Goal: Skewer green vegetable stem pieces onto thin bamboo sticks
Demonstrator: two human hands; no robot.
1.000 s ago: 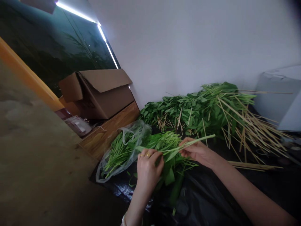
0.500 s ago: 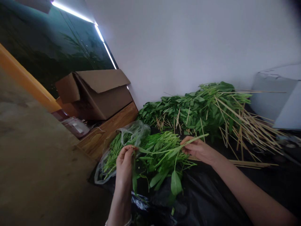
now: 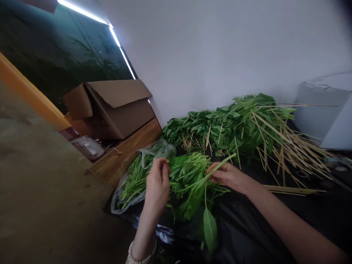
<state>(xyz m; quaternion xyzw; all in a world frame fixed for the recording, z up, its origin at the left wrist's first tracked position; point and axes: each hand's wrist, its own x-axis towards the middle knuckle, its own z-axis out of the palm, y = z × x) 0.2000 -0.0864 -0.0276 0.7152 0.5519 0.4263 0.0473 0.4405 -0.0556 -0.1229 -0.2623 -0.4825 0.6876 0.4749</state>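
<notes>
My right hand (image 3: 229, 176) is closed on a long green stalk (image 3: 217, 169) that slants up to the right, with a big leaf (image 3: 210, 229) hanging from it on a thin stem. My left hand (image 3: 157, 183) is raised over a heap of trimmed green shoots (image 3: 189, 172), its fingers pinched together at the heap's left edge; what they pinch is too small to make out. The heap lies on black plastic sheeting (image 3: 242, 234).
A clear plastic bag (image 3: 134, 179) with more shoots lies left of the heap. Behind it a large pile of leafy stalks (image 3: 242, 128) with pale stems rests against the white wall. An open cardboard box (image 3: 115, 108) and a wooden board (image 3: 126, 154) sit at left.
My left hand pulled away from the stalk down to the left, then rose back toward the heap. The right hand stayed put with the stalk, and the hanging leaf dropped lower.
</notes>
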